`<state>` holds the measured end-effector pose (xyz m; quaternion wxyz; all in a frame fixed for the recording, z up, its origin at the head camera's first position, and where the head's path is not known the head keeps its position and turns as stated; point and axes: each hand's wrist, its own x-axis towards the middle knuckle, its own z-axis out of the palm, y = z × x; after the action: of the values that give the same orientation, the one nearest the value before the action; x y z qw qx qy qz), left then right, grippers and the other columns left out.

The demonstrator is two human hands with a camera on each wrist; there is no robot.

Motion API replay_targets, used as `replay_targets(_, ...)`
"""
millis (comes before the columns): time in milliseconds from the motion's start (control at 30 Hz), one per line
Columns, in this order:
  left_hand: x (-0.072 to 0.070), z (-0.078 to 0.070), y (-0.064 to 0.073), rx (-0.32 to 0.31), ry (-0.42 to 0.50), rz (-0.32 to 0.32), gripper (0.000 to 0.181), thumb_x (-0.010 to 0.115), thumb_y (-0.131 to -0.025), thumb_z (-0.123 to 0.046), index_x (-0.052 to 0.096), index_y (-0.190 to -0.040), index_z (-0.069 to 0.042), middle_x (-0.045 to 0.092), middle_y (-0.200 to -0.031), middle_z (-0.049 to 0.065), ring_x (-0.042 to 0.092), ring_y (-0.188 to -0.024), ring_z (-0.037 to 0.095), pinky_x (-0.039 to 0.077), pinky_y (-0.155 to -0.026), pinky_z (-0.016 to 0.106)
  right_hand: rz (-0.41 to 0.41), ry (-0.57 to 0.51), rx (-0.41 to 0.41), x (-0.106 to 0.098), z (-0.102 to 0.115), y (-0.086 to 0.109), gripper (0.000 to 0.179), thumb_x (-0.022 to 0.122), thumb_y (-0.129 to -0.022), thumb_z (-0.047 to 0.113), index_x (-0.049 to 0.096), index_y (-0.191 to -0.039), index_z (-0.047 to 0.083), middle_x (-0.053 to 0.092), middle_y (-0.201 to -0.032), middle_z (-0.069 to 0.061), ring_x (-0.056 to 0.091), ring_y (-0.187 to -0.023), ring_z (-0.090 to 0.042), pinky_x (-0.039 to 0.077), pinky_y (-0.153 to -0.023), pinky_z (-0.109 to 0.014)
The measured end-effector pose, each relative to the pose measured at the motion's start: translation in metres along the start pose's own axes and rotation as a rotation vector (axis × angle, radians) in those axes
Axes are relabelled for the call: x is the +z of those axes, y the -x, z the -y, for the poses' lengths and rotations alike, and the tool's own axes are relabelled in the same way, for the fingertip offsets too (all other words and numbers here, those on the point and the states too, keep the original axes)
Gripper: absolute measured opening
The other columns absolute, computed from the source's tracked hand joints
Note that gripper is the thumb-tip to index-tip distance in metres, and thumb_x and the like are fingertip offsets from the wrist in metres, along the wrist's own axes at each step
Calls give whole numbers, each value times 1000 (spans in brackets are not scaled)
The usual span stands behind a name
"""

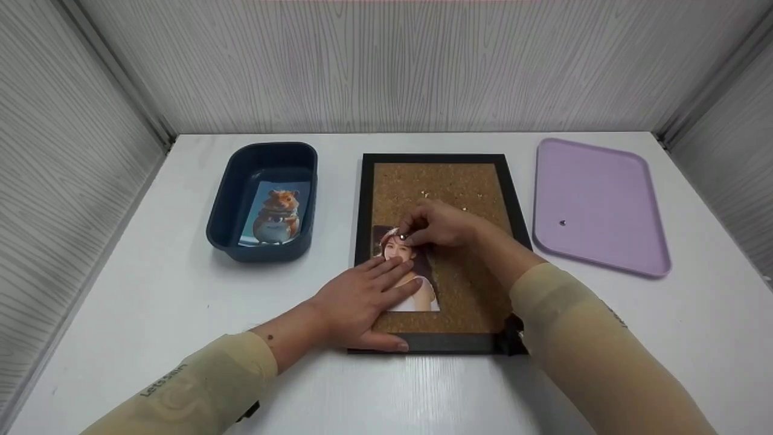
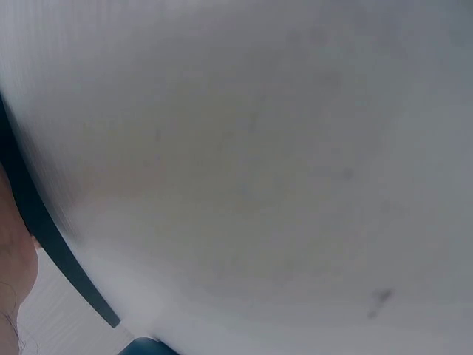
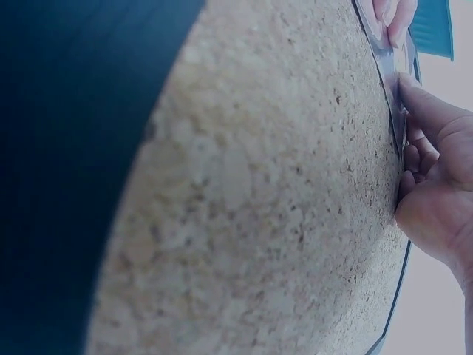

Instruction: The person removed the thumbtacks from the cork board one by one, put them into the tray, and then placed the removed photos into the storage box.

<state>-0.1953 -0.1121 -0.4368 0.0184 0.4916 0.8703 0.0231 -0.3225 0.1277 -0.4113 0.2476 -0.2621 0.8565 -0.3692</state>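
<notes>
- Left hand: released, fingers laid flat across a portrait photo
- Right hand: pinching a small silver pin at the photo's upper part
- Photo: on the left half of a black-framed corkboard, centre of the frame
- Hamster picture: inside a dark blue bin, left of the frame
- Lilac tray: right of the frame on the white counter, bearing one metallic piece

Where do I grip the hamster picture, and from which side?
Likely pinch the far left corner, from above: the hamster picture lies inside the blue bin, bare floor shows beyond that corner, and the right edge sits close to the wall.
</notes>
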Motion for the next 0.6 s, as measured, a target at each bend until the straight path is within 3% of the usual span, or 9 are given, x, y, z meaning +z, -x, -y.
replay_targets(367, -2, 0, 0, -5, -5, 18, 101, 31, -96, -87, 23, -171, -21, 18, -176, 12, 15, -163, 28, 13, -131, 44, 13, -9, -3, -1, 1, 0, 11, 72, -102, 7, 76, -111, 12, 70, -109, -3, 60, -101, -20, 50, -88, -35)
replay_targets(600, -2, 0, -1, -6, 4, 25, 101, 33, -96, -87, 24, -171, -20, 18, -176, 12, 14, -163, 27, 12, -131, 44, -4, -7, -50, -1, 1, 1, 10, 73, -100, 4, 77, -110, 6, 68, -113, -6, 55, -111, -21, 45, -98, -38)
